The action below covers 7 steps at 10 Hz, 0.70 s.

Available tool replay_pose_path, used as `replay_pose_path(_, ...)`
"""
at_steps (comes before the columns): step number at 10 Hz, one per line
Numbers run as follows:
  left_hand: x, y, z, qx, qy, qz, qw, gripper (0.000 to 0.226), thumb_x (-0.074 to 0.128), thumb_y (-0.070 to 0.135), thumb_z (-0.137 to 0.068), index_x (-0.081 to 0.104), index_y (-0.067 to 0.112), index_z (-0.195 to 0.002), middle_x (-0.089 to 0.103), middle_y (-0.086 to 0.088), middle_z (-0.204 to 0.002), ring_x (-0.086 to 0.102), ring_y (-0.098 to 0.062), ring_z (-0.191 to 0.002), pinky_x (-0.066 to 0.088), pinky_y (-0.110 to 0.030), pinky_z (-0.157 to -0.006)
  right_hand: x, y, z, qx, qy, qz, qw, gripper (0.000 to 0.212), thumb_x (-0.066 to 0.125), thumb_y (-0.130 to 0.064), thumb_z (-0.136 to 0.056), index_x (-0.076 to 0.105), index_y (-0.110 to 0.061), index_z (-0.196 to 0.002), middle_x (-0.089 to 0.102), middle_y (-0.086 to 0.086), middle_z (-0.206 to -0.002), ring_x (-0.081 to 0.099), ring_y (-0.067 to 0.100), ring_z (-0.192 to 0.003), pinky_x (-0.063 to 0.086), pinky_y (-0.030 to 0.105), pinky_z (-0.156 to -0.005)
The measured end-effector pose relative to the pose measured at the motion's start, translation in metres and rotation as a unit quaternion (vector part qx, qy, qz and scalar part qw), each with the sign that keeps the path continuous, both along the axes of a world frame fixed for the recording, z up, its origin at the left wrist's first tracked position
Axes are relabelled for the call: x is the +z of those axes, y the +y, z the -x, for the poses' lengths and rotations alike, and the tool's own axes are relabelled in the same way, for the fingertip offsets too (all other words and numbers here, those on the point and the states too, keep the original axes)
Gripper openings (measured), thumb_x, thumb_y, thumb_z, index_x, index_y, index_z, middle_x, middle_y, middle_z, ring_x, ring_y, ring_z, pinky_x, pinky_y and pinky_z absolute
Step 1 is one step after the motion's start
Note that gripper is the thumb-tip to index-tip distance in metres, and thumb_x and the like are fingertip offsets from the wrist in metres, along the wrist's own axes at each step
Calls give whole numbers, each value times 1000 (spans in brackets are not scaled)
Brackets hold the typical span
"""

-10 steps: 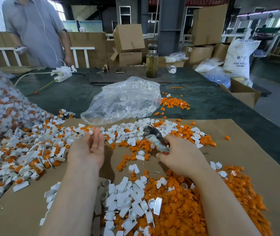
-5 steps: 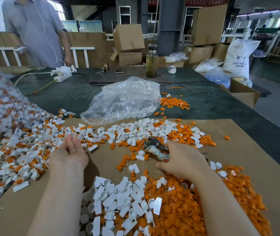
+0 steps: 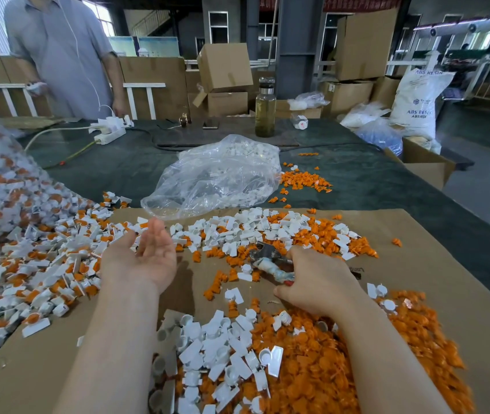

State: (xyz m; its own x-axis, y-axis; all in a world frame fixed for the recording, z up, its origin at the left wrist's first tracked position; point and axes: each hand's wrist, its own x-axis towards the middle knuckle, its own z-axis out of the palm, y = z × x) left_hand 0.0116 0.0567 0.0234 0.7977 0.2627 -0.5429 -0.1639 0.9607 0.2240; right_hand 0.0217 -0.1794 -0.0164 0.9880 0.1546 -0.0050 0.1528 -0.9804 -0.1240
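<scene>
my left hand (image 3: 143, 261) hovers palm up with fingers straight and relaxed, holding nothing, above the edge of the mixed heap (image 3: 29, 264) of white and orange pieces on the left. my right hand (image 3: 318, 283) curls around the wrapped handle of a metal tool (image 3: 267, 256), whose head points far-left and lies low over the cardboard sheet (image 3: 417, 264) on the bench (image 3: 372, 180). near me lie white pieces (image 3: 217, 348) and, to their right, a pile of orange pieces (image 3: 327, 369). a clear plastic bag (image 3: 217, 174) sits beyond the sheet, a bottle (image 3: 265, 109) farther back. a person (image 3: 64, 55) stands far left.
</scene>
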Motion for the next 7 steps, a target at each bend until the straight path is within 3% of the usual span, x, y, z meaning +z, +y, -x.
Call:
replay_pose_path(2,13,-27,6,-133,-40,-215,967,12,57,13,-96,68,8,-97,70,1,-68,65,-7,-56,52,-17,-53,0,-1,-1,-5,15,1,1000,73,65,-64,-78,44,-21,-132,51,1,-125,50,21,-116,42,41,-96)
replay_pose_path(5,32,-58,20,-151,-85,-419,891,10,58,20,-97,67,16,-98,72,5,-69,63,-4,-55,48,-18,-52,3,-2,1,-14,24,-6,1000,88,67,-71,-71,40,-23,-139,43,3,-137,41,24,-125,39,43,-103)
replay_pose_path(6,31,-67,25,-183,-90,-472,858,12,58,22,-97,68,16,-98,72,5,-70,63,-3,-57,48,-20,-54,8,-1,5,-24,25,-34,999,82,65,-77,-67,45,-28,-130,43,0,-132,39,23,-123,37,43,-102)
replay_pose_path(7,30,-78,34,-235,-104,-529,809,17,57,24,-99,69,15,-92,72,3,-69,62,-6,-57,47,-23,-58,22,-4,7,-38,-32,-57,997,55,60,-71,-76,51,-33,-114,46,-4,-125,40,20,-122,36,43,-101)
